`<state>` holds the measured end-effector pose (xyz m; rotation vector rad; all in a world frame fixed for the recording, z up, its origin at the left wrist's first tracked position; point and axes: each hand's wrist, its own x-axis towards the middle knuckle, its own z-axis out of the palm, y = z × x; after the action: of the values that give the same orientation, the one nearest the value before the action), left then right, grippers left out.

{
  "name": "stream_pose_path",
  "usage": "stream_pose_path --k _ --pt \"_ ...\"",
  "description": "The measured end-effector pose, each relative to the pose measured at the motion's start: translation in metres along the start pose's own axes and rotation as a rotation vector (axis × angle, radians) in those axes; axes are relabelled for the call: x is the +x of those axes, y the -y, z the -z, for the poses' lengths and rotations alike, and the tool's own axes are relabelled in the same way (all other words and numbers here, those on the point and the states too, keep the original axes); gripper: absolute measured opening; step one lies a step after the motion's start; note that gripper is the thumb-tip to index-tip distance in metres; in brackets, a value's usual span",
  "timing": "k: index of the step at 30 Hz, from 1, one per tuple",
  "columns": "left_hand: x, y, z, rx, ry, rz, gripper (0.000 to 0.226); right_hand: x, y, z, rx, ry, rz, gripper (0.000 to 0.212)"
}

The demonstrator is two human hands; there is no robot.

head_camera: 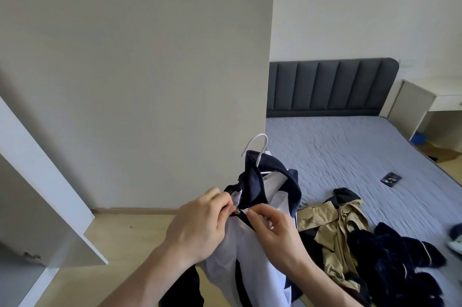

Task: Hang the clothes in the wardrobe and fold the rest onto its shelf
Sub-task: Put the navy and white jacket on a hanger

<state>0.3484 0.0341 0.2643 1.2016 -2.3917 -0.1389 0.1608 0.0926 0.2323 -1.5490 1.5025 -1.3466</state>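
Right in front of my chest I hold a white and navy jacket (252, 251) on a white hanger (258, 149), its hook poking up above the collar. My left hand (197, 226) pinches the zipper pull (236, 211) near the collar, while my right hand (275, 231) pinches the jacket's front edge just beside it. To my right, on the bed (350, 146), lie a khaki garment (332, 226) and dark navy clothes (395, 256) in a heap, a small dark object (390, 178) further up the mattress. To my left stands the open wardrobe door (47, 181)
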Motion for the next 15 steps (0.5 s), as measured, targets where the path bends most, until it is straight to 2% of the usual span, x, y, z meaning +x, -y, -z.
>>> stream_pose_path --k 6,10,15 --pt "0.0 0.005 -0.004 0.147 0.118 -0.067 0.036 -0.011 -0.012 -0.003 -0.018 -0.017 -0.038 0.025" --pt "0.0 0.007 -0.01 0.139 0.224 -0.098 0.032 -0.012 -0.016 0.001 -0.003 0.005 -0.041 0.022" --pt "0.0 0.003 -0.011 0.121 0.273 -0.127 0.029 -0.009 -0.016 0.005 -0.028 -0.003 -0.009 0.023"
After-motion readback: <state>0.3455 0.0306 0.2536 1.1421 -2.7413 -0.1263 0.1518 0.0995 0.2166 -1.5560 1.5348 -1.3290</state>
